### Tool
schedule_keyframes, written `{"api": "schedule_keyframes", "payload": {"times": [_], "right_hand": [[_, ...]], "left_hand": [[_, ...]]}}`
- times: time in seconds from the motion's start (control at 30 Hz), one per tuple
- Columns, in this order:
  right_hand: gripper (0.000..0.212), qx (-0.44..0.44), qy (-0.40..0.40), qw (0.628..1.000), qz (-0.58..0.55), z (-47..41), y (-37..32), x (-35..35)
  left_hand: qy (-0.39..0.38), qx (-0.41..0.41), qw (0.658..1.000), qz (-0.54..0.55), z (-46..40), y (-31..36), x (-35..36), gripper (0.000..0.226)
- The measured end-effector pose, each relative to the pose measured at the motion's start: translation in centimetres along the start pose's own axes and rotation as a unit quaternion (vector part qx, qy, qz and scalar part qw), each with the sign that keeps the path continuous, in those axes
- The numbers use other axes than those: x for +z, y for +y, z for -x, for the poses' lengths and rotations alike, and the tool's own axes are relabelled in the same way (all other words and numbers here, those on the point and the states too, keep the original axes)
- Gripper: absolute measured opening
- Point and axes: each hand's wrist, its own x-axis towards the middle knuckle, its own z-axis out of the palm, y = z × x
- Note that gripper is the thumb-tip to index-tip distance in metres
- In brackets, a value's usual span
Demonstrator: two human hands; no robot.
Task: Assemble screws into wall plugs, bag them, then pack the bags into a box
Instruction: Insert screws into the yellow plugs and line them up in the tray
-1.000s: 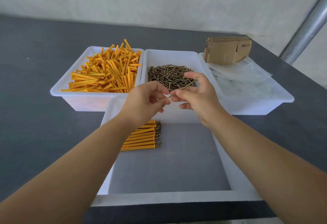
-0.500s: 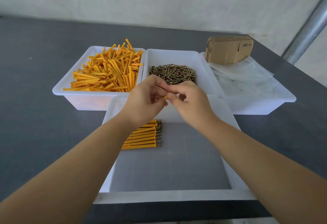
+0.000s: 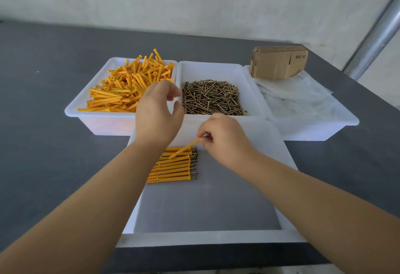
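Observation:
My right hand (image 3: 225, 141) pinches an orange wall plug with a screw in it (image 3: 186, 148) by the screw head, its tip slanting down over the row of assembled plugs (image 3: 173, 166) in the near white tray (image 3: 207, 238). My left hand (image 3: 157, 112) hovers empty, fingers loosely curled, over the near right corner of the tray of loose orange plugs (image 3: 123, 87). The tray of loose brass screws (image 3: 211, 97) stands behind my right hand.
At the right, a third white tray (image 3: 337, 122) holds clear plastic bags (image 3: 296, 98) and a stack of flat cardboard boxes (image 3: 279, 61). All trays sit on a dark grey table (image 3: 43, 122). A metal pole (image 3: 376, 29) rises at the far right.
The hands have parted. My right hand came down with the assembled plug toward the row in the near tray. My left hand let go and moved up toward the loose plugs.

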Motion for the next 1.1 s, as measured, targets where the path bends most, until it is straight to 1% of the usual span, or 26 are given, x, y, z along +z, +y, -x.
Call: {"api": "schedule_keyframes", "payload": {"times": [0.13,0.33,0.47,0.53,0.6,0.67,0.77,0.83,0.87,0.9,0.93,1.0,1.07,1.1], "right_hand": [[0.013,-0.022,-0.029,0.998,0.056,0.1,-1.0,1.8],[0.015,-0.065,-0.065,0.988,0.125,0.2,-1.1,2.8],[0.012,-0.098,-0.070,0.976,0.182,0.2,-0.6,3.2],[0.014,-0.097,-0.063,0.981,0.158,0.2,-0.4,3.3],[0.018,-0.090,-0.056,0.990,0.094,0.1,-0.4,3.1],[0.020,-0.085,-0.019,0.996,0.033,0.1,-0.7,2.6],[0.016,-0.079,0.115,0.990,-0.021,-0.7,-0.7,0.4],[0.016,-0.041,0.180,0.983,-0.022,-1.8,0.4,-1.2],[0.018,-0.006,0.180,0.984,-0.012,-2.5,1.2,-1.9],[0.019,0.035,0.154,0.988,0.003,-3.1,2.2,-2.4],[0.022,0.077,0.110,0.991,0.023,-3.6,3.2,-2.8],[0.028,0.154,0.029,0.986,0.064,-4.4,5.3,-3.3],[0.037,0.206,-0.031,0.973,0.100,-5.1,6.5,-3.8],[0.040,0.218,-0.063,0.967,0.112,-5.6,6.7,-4.0]], "left_hand": [[-0.001,-0.052,0.998,-0.030,-0.1,-0.8,0.1,0.017],[-0.015,-0.060,0.997,-0.048,-0.2,-1.0,0.4,0.018],[-0.046,-0.084,0.991,-0.092,-0.2,-1.2,0.7,0.019],[-0.062,-0.099,0.987,-0.108,-0.3,-1.2,0.6,0.018],[-0.081,-0.105,0.984,-0.121,-0.3,-1.3,0.5,0.018],[-0.105,-0.114,0.978,-0.137,-0.2,-1.3,0.5,0.021],[-0.151,-0.133,0.963,-0.178,-0.2,-1.3,0.5,0.024],[-0.177,-0.149,0.951,-0.205,-0.3,-1.3,0.7,0.025],[-0.191,-0.155,0.946,-0.213,-0.3,-1.3,0.7,0.027],[-0.204,-0.159,0.941,-0.219,-0.3,-1.3,0.7,0.028],[-0.215,-0.163,0.936,-0.226,-0.4,-1.3,0.7,0.029],[-0.228,-0.165,0.930,-0.238,-0.4,-1.4,0.7,0.030],[-0.235,-0.159,0.927,-0.247,-0.5,-1.4,0.7,0.031],[-0.238,-0.156,0.926,-0.249,-0.6,-1.4,0.7,0.032]]}}
